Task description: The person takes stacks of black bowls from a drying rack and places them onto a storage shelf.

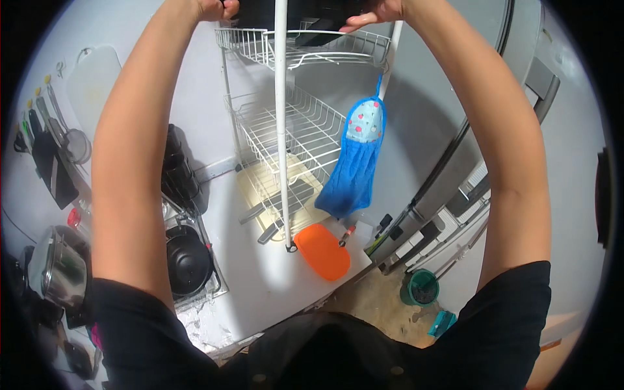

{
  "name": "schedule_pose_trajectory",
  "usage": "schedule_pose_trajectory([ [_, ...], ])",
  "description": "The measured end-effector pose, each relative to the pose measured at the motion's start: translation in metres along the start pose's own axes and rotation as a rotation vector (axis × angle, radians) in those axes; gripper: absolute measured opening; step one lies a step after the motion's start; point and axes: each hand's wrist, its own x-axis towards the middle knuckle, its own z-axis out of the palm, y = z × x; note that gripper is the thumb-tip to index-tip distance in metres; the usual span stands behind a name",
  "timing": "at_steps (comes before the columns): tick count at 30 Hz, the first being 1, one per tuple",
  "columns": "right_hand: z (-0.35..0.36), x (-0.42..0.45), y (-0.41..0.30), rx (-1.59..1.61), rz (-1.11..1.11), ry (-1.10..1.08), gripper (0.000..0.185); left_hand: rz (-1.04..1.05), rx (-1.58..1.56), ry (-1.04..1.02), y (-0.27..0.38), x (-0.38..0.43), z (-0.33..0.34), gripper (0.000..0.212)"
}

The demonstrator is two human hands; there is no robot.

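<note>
At the top edge, a large black object (312,12), cut off by the picture's rim, lies over the upper basket of a white wire dish rack (336,60). My left hand (218,9) is at its left side with fingers curled. My right hand (374,16) grips its right side, fingers stretched along the edge. Both hands are partly out of the picture. Below, the rack's middle wire basket (312,126) holds nothing visible. A blue hand towel with a patterned top (348,170) hangs from the rack's right post.
On the white counter (253,297) stand a cream board (251,185) under the rack, an orange board (321,251), and a black pan (189,261) on a stove. Utensils hang on the left wall (48,131). A steel pot (66,268) is lower left; a green bucket (420,287) stands on the floor.
</note>
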Motion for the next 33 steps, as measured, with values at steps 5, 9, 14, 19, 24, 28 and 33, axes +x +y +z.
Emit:
schedule_pose_trajectory([
  [5, 0.016, 0.016, -0.013, -0.035, 0.13, 0.112, 0.073, -0.071, -0.008, -0.072, 0.003, -0.005, -0.016, 0.021],
  [9, 0.05, 0.029, -0.025, -0.125, 0.032, 0.123, 0.074, 0.066, -0.128, 0.01, -0.01, -0.005, -0.076, 0.026],
  [14, 0.066, 0.045, -0.021, -0.031, 0.004, 0.152, 0.085, 0.177, -0.519, 0.01, -0.061, -0.031, -0.085, 0.022],
  [19, 0.08, 0.068, -0.018, 0.125, -0.028, 0.105, 0.098, 0.268, -0.678, 0.068, -0.083, -0.052, -0.081, 0.021],
  [24, 0.084, 0.055, -0.016, 0.34, -0.165, 0.242, 0.068, 0.3, -0.75, 0.079, -0.097, -0.071, -0.068, 0.02],
  [28, 0.045, 0.054, -0.002, -0.216, -0.711, 1.325, 0.039, 0.362, -0.864, 0.071, -0.114, -0.086, -0.057, 0.022],
  [33, 0.115, -0.036, 0.043, -0.075, -0.914, 0.368, 0.041, 0.46, -0.827, 0.306, -0.163, -0.188, -0.098, 0.023],
])
